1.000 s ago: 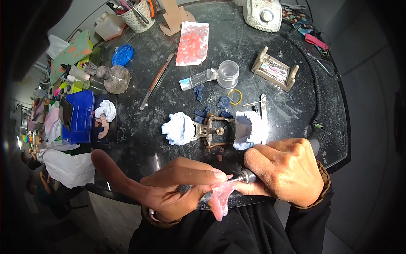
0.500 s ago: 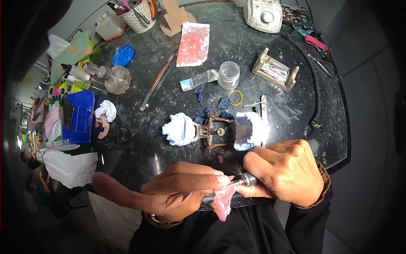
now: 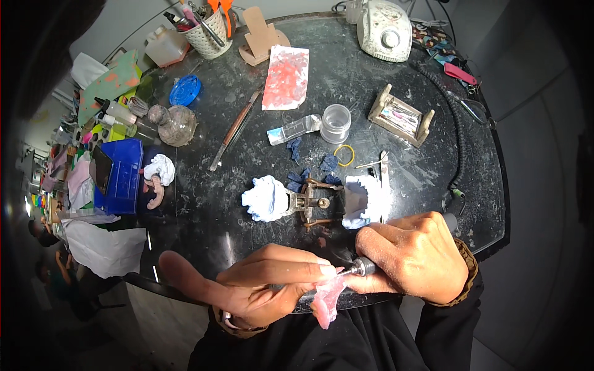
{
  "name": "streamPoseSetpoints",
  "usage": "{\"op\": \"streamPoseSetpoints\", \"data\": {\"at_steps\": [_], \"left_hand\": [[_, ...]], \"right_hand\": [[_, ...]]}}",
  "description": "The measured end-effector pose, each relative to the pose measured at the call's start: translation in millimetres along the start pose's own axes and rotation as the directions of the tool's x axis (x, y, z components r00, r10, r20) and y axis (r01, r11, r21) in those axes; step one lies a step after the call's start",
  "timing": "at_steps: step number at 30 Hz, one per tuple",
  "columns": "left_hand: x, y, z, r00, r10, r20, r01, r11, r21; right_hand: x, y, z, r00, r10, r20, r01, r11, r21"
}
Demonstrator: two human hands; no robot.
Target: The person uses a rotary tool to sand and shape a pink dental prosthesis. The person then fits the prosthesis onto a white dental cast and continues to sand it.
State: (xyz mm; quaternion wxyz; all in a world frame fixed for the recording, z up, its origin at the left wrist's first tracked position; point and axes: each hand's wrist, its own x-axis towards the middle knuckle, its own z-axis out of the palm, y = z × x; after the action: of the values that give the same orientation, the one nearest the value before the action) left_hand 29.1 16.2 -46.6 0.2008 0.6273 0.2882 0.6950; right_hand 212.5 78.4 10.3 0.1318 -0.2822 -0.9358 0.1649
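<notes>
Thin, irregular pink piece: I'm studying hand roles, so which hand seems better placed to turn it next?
Probably the left hand: it pinches the pink piece near its upper end, while the right hand is occupied gripping the dark-grey, cylindrical metal tool pointed at it.

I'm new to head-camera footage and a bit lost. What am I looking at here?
No robot here: these are a person's two bare hands, seen from above through a wide fisheye camera worn on the head. That lens is why straight edges bend toward the rim.

The left hand holds a small pink piece. The right hand grips a metal-ended handpiece, its thin tip reaching the pink piece; much of its body is hidden by the fingers.

Beyond, on the dark table, a metal frame lies between two white casts. Farther back are a clear cup and a brown-handled tool.
</notes>
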Motion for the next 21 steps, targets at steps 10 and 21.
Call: {"op": "streamPoseSetpoints", "data": {"at_steps": [10, 21], "left_hand": [[3.8, 6.1, -6.5, 0.995, -0.055, 0.084, 0.055, 0.998, 0.001], [4.3, 4.8, -8.4, 0.994, -0.047, 0.102, 0.043, 0.998, 0.038]], "right_hand": [[-2.3, 2.0, 0.4, 0.999, -0.037, -0.015, 0.037, 0.999, 0.021], [-1.8, 3.7, 2.2, 0.996, -0.077, -0.043, 0.078, 0.996, 0.037]]}}
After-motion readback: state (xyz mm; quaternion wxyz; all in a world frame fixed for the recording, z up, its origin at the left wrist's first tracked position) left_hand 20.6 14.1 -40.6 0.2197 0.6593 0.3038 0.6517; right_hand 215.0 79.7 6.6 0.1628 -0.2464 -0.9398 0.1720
